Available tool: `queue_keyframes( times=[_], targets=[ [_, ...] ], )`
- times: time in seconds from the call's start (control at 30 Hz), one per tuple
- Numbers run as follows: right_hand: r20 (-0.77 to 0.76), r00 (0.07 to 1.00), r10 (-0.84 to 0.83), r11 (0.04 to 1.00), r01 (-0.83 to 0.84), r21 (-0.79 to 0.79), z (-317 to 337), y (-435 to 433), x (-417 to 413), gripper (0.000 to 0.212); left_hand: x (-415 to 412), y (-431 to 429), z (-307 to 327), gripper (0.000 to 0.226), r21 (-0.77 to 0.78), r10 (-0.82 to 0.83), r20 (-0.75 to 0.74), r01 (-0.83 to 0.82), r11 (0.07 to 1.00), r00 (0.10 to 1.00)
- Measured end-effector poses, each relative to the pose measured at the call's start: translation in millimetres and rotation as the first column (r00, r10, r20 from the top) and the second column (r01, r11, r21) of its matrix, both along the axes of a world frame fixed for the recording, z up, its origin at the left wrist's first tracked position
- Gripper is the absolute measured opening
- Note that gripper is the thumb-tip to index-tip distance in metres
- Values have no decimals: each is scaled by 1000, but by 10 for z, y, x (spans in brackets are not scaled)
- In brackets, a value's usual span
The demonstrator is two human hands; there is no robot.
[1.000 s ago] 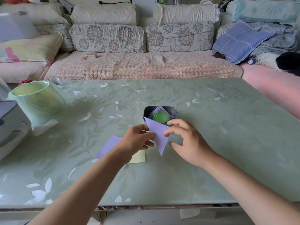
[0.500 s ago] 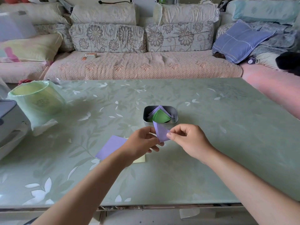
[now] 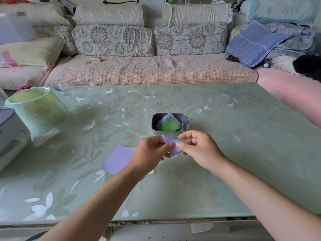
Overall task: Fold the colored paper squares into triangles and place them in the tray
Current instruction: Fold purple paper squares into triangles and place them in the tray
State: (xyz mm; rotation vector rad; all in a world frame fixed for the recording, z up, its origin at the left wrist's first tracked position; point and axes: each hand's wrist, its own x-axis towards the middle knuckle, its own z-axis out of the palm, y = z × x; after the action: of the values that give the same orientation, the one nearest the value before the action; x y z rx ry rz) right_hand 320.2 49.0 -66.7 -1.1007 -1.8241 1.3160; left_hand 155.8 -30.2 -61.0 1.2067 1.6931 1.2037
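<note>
Both hands are pinching the folded purple paper (image 3: 172,145) just in front of the tray (image 3: 186,119): the left hand (image 3: 151,153) has its thumb and fingers clamped on the paper's left side, and the right hand (image 3: 199,148) nips the right side between thumb and forefinger. Green and purple triangles (image 3: 169,125) already sit in the tray, and a flat purple square (image 3: 118,159) lies on the table (image 3: 225,136) left of it, nearer the person.

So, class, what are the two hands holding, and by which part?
One folded purple paper, pinched by both hands: the left hand grips its left side and the right hand grips its right side.
</note>
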Motion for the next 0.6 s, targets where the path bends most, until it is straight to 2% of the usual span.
queue_keyframes(
  times=[0.23, 0.33, 0.43, 0.6],
  targets=[
    [22, 1000, 14, 999, -13, -36, 29, -24, 14, 8, 46, -23, 32, 13, -12, -37, 28, 37, 999, 999],
    [28, 999, 37, 998, -35, -53, 53, 2, 34, 8, 16, -19, 33, 4, 13, -49, -6, 49, 999, 999],
    [51, 996, 79, 994, -74, -82, 84, 35, 69, 8, -96, 1, 39, 27, 95, -106, -91, 115, 989, 990],
    [97, 981, 169, 978, -155, -141, 111, 90, 131, 10, -246, -9, 93, 22, 110, -138, -164, 157, 981, 977]
  ],
)
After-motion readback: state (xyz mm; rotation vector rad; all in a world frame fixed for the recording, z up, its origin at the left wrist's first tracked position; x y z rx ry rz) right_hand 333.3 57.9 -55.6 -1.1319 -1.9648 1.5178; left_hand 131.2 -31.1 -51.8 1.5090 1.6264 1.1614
